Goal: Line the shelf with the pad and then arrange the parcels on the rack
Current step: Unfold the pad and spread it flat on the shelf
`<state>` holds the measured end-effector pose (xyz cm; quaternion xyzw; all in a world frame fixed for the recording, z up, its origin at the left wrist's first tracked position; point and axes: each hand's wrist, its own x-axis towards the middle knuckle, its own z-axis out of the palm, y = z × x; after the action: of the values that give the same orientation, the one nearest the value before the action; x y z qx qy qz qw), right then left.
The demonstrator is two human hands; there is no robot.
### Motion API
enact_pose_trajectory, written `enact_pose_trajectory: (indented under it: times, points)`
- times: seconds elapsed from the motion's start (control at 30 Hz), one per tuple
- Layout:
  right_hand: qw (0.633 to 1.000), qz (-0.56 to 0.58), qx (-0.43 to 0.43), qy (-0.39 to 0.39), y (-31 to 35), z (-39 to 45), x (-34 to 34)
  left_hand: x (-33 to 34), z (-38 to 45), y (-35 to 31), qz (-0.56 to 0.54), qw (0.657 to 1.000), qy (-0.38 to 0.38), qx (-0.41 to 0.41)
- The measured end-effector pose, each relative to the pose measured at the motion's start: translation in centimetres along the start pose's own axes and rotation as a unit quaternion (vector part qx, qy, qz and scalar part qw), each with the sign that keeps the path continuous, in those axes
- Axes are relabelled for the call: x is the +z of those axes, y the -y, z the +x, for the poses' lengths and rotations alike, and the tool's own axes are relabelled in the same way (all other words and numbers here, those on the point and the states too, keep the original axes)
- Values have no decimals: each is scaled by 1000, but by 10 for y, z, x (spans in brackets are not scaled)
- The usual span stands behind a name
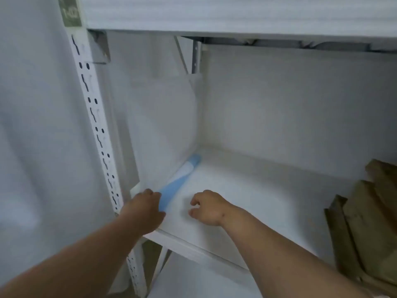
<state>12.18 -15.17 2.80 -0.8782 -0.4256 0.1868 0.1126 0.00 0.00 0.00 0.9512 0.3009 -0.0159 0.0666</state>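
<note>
Blurred label atop rack upright; characters unreadable.

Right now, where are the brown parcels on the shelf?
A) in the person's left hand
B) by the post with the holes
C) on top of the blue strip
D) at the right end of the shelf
D: the brown parcels lean together at the right end of the shelf, away from both the left hand and the right hand, which are near the blue strip at the left end.
</note>
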Motion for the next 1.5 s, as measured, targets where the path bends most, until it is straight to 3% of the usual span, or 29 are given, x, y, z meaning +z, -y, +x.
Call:
enact_pose_trajectory:
  times: [0.13, 0.27, 0.47, 0.53, 0.6, 0.7, 0.87, 0.97, 1.07, 1.17, 1.3, 1.4, 1.5]
  points:
    - [999, 26, 26, -7, 17, 30, 1, 3, 24, 4, 110, 991, -35, 73]
    - [998, 38, 54, -15, 22, 50, 5, 8, 39, -1, 133, 988, 10, 77]
    - [992, 80, 93, -14, 21, 63, 9, 11, 48, -1, 152, 983, 2, 99]
    - [986, 117, 112, -30, 22, 66, 6, 8, 50, 0, 106, 990, -11, 91]
    - [967, 203, 145, -47, 23, 68, 1, 4, 52, 2, 24, 996, -13, 89]
    - [908, 363, 204, -50, 25, 69, -1, -5, 51, 0, -88, 990, -11, 108]
    - [820, 522, 209, -108, 25, 78, 2, -19, 44, -11, -163, 976, -16, 143]
    - [787, 567, 188, -156, 23, 80, -4, -16, 36, -13, -230, 966, -46, 106]
    - [790, 559, 174, -182, 20, 78, -14, -18, 30, -13, -229, 955, -189, 19]
    - [799, 553, 169, -167, 14, 74, -21, -20, 27, -9, -288, 902, -313, -70]
    - [814, 533, 176, -146, 8, 69, -21, -18, 24, -16, -430, 821, -329, -181]
    - [827, 519, 171, -131, 5, 65, -20, -17, 25, -31, -441, 801, -347, -207]
    - [837, 509, 163, -115, 1, 59, -19, -20, 30, -43, -470, 791, -309, -242]
